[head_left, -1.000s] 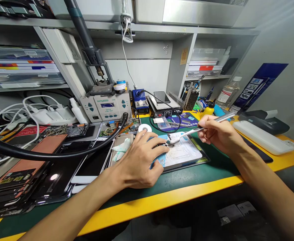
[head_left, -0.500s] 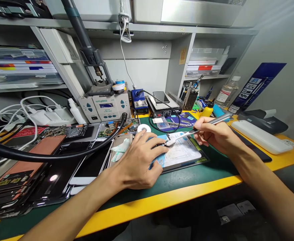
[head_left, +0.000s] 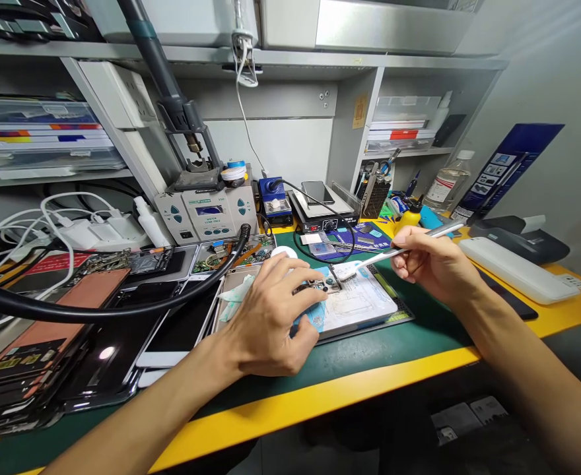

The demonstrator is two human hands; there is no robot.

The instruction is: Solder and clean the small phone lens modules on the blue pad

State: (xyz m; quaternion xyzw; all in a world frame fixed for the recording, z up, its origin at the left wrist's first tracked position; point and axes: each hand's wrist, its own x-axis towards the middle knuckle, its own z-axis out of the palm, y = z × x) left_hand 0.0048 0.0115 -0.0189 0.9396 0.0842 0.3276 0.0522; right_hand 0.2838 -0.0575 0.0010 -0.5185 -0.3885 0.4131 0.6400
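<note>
My right hand [head_left: 432, 264] grips a toothbrush [head_left: 374, 259] with a grey and white handle like a pen. Its bristled head lies just above the right end of a small circuit board [head_left: 328, 285]. Over the board's left part, my left hand [head_left: 275, 310] curves with its fingers on it, hiding much of it. The board sits on a flat white and blue box [head_left: 364, 303] with line drawings, which rests on a dark mat with yellow markings. Beside my left wrist lies a crumpled pale green tissue [head_left: 234, 298].
Phones and phone panels [head_left: 102, 336] are stacked at left, with a thick black hose [head_left: 122, 310] arching over them. Behind stand a hot air station [head_left: 211, 211], a tray of small parts [head_left: 204, 256] and a black control box [head_left: 327, 221]. A white case [head_left: 513, 270] lies right.
My right hand has moved right with the toothbrush, so its head is now at the board's far right end. More of the board shows. My left hand has shifted slightly left.
</note>
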